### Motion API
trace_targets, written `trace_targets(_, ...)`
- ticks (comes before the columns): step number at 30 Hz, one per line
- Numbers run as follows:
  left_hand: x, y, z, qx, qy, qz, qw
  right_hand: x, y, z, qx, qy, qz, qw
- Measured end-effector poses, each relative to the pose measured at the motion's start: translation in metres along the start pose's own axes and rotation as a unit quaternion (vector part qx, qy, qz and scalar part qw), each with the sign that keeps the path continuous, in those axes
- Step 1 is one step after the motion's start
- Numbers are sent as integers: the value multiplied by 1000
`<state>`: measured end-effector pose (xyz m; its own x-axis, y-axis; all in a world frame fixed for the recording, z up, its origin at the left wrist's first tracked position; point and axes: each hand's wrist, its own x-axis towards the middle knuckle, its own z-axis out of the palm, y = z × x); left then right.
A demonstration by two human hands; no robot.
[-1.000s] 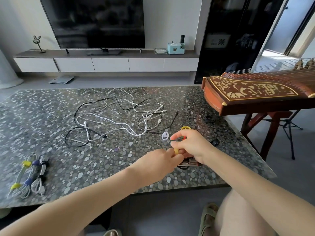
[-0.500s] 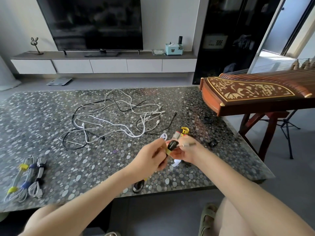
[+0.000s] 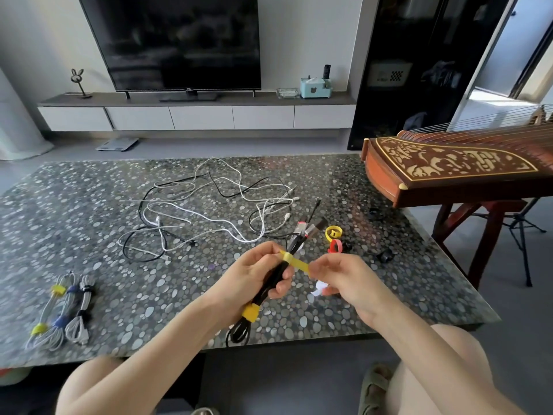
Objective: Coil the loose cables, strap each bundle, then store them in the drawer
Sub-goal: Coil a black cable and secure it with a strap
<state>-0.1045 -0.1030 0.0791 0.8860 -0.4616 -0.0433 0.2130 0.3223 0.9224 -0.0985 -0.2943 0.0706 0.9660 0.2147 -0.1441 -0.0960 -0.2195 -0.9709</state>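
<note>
Above near table edge: black cable bundle (image 3: pixel 238 332) held clear of the table (image 3: pixel 404 274); lower yellow strap (image 3: pixel 250 313) already on
Left hand (image 3: pixel 254 280): fingers curled round the bundle's middle; plugs above the fist, loop hanging below
Right hand (image 3: pixel 347 280): pinching the tail of the upper yellow strap (image 3: pixel 297 263), just right of the bundle
Risk: tail slips from the pinch, wrap slackens; slack left grip, coils splay
Loose cables (image 3: pixel 209 217): tangled, well beyond both hands

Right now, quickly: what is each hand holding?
Left hand: grips the coiled black cable bundle.
Right hand: pinches the free end of the yellow strap.
</note>
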Motion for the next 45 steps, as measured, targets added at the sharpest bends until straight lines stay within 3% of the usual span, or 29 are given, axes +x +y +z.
trace_targets(3,1,3,6,79,11,-6,997,3,3,5,-123,70,-59,988)
trace_targets(7,9,3,16,237,44,-51,969,4,8,29,-306,196,-125,923)
trace_targets(11,18,4,19,435,56,-51,897,12,5,42,-307,229,-87,920)
trace_targets(16,20,3,14,466,105,-25,878,21,4,41,-323,228,-62,916)
trace_targets(18,21,3,13,448,135,-7,884,23,4,42,-344,236,-70,906)
trace_targets(21,21,5,9,319,188,-10,929,22,6,40,-344,241,-78,904)
trace_targets(28,18,5,2,28,222,-76,972,-7,2,27,-237,182,-71,952)
trace_targets(31,17,-3,3,111,228,-41,966,-27,-7,27,-229,148,-102,957)
trace_targets(34,13,-11,8,294,232,37,926,-29,-21,25,-164,113,-59,978)
trace_targets(37,12,-16,13,523,204,134,817,-18,-35,23,-43,92,10,995)
trace_targets(40,14,-14,16,616,136,204,749,-7,-44,22,45,74,76,993)
trace_targets(42,13,-12,18,631,110,229,733,-3,-50,20,83,65,113,988)
trace_targets(45,8,-10,17,618,93,257,737,1,-59,12,129,33,151,979)
